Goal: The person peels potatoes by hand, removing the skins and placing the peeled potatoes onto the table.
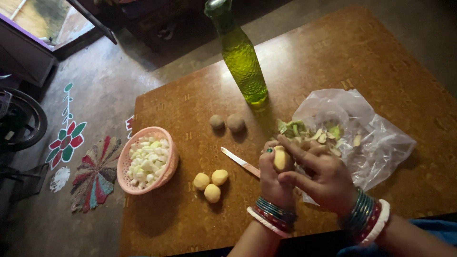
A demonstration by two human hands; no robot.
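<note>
My left hand (272, 177) grips a small pale yellow potato (281, 158) at chest height over the brown table (190, 114). My right hand (320, 175) closes around the same potato from the right, its fingers on the skin. A knife (240, 162) with a pale blade lies flat on the table just left of my hands. Three peeled yellow potatoes (210, 183) sit in a cluster in front of the knife. Two unpeeled brown potatoes (227, 123) rest farther back.
A pink basket (167, 171) of pale chopped pieces stands at the table's left edge. A clear plastic bag (376, 143) holding green and pale peelings lies at the right. A green ribbed bottle (240, 54) stands at the back. Floor with painted patterns (83, 162) lies to the left.
</note>
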